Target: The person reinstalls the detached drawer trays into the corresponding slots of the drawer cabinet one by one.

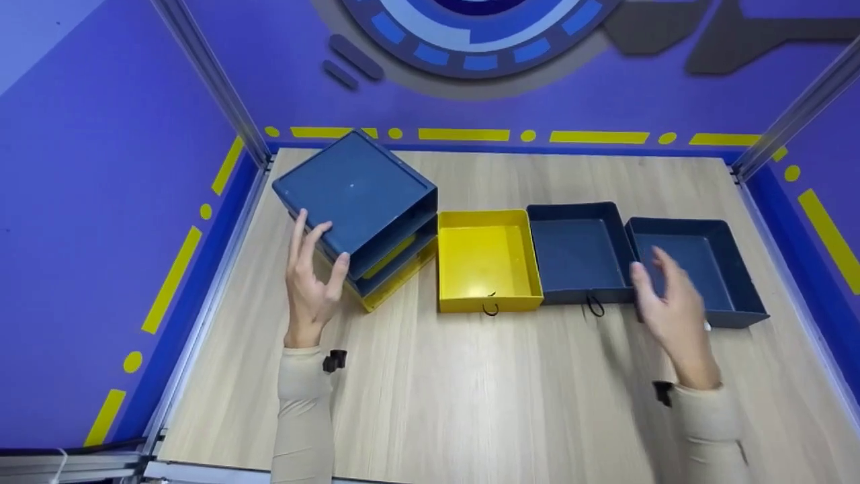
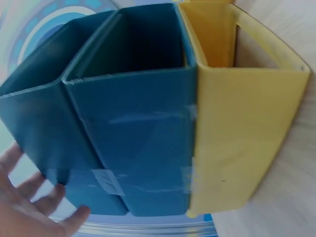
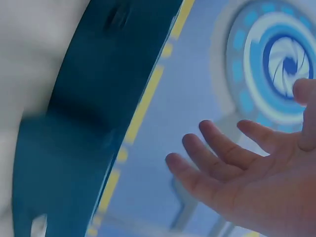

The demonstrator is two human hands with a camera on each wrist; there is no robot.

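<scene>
On the left side of the desk (image 1: 457,383): one left hand (image 1: 312,275), grip released, fingers spread and slightly bent along the side of the drawer housing; fingertip contact cannot be told for certain.

Beside it, one three-tier drawer housing (image 1: 356,195), two blue units stacked on a yellow one, set at an angle, its open fronts facing near and right; clear tape (image 2: 107,182) bridges the joint between the blue units, seen from the left wrist.

Just right of the housing, one yellow drawer (image 1: 484,255), open-topped, with a black loop pull (image 1: 491,308) at its near face.

Next, one middle blue drawer (image 1: 581,252), against the yellow one, likewise looped in black.

Then one right hand (image 1: 672,316), blurred, grip released, fingers apart, clasping nothing, in front of the right-hand blue drawer.

Last, that right-hand blue drawer (image 1: 712,262), slightly askew, just beside the middle one.
</scene>
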